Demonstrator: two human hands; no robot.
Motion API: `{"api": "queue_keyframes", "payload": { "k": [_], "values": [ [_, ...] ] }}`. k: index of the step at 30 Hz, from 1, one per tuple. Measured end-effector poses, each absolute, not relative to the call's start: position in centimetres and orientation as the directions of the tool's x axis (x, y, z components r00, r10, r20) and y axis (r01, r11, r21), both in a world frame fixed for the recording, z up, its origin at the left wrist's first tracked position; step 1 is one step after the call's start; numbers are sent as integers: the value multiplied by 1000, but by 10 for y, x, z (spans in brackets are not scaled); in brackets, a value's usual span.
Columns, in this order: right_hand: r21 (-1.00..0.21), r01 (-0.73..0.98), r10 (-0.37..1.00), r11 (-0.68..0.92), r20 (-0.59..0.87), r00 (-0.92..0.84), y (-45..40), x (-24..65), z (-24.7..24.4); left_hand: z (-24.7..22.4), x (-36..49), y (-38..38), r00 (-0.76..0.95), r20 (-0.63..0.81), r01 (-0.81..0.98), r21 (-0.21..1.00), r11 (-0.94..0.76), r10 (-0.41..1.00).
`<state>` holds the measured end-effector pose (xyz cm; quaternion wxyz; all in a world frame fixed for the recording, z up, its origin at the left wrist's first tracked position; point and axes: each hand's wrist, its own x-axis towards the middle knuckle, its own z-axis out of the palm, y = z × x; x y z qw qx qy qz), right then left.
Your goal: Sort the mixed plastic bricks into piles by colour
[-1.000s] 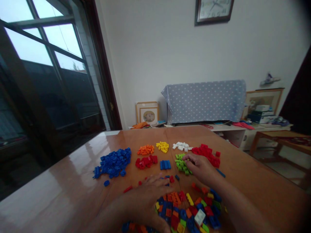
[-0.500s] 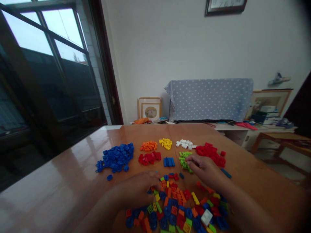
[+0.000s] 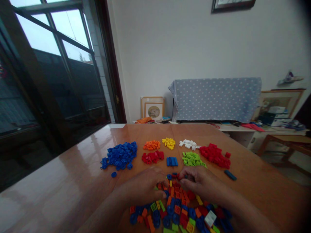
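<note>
My left hand (image 3: 152,183) is over the left side of a mixed pile of toy building bricks (image 3: 177,209), fingers bent down and thumb apart from them, with orange and red bricks showing in between. At the pile's far edge is my right hand (image 3: 194,178), its index finger and thumb apart beside a small red brick (image 3: 178,176). A blue round brick (image 3: 169,177) lies between the two hands. Just beyond the right hand is a heap of lime green bricks (image 3: 192,159). The undersides of both hands are hidden.
Sorted heaps stand farther back on the wooden table (image 3: 80,181): blue bricks (image 3: 121,155), orange bricks (image 3: 152,145), yellow bricks (image 3: 168,143), white bricks (image 3: 189,144), and red bricks (image 3: 215,155) with smaller red bricks (image 3: 152,157). Flat blue bricks (image 3: 172,161) lie in a row. A dark teal brick (image 3: 230,175) lies at right.
My right hand has moved from the lime green heap back toward me, to the far edge of the mixed pile. My left hand stays over the pile. The view has turned slightly left.
</note>
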<state>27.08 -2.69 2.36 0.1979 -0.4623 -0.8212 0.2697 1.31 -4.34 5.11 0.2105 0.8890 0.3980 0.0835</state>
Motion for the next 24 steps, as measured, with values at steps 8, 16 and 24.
{"api": "queue_keyframes", "payload": {
  "k": [8, 16, 24],
  "values": [
    [-503, 735, 830, 454, -62, -554, -33, 265, 19, 46, 14, -44, 661, -36, 698, 395, -597, 750],
    [-462, 775, 857, 431, -59, -511, -31, 273, 24, 53, 12, -46, 570, -44, 783, 331, -526, 821],
    [-418, 782, 866, 462, 21, -500, -39, 243, 26, 41, 24, -45, 515, 49, 826, 241, -510, 856]
  ]
}}
